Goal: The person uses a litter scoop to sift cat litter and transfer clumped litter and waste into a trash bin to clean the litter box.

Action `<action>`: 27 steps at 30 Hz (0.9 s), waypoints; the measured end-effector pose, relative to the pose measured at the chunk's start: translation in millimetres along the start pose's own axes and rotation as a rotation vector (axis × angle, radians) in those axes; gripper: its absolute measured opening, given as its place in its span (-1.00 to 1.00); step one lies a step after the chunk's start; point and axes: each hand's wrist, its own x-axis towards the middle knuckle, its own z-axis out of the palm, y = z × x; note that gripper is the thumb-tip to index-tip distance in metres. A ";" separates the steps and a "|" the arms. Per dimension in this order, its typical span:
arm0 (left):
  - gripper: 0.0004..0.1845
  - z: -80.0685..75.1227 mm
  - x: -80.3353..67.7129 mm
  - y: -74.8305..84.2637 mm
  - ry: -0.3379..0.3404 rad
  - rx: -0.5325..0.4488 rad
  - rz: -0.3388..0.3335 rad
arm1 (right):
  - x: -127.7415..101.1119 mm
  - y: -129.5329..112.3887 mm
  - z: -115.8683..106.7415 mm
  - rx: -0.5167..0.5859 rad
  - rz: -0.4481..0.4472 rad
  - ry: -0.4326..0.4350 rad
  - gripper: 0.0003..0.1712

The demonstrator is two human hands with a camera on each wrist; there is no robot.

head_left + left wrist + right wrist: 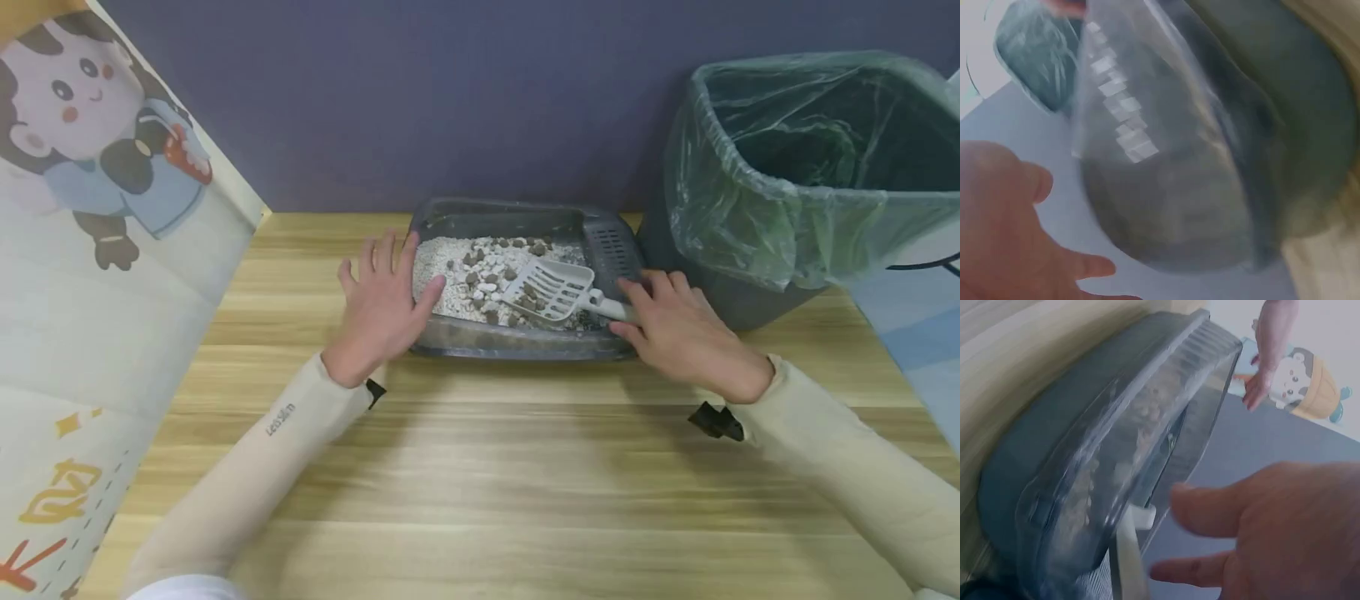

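Left wrist view motion-blurred; scoop (551,289) handle end hidden under right hand (678,329); bin (810,167) cut by frame edge.

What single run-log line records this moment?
left hand: open, at litter tray rim | right hand: fingers on scoop handle | bin: right of tray

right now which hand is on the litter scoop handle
The right hand: its fingers lie on the litter scoop handle at the litter tray's right end. The left hand is open, fingers spread, at the tray's left edge, away from the scoop.

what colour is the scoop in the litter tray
The scoop is pale grey, almost white; the head view shows it best.
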 end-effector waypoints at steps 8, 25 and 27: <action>-0.30 17.7 14.5 -28.1 0.017 -0.183 -0.038 | -0.4 5.1 -0.6 0.066 -0.040 0.143 -0.68; -0.39 30.6 16.5 -33.7 -0.006 -0.317 -0.002 | 0.2 -12.1 -45.7 0.033 -0.166 0.294 -0.58; -0.38 30.7 16.3 -33.5 -0.013 -0.329 -0.010 | 2.5 -9.5 -47.3 0.018 -0.142 0.244 -0.62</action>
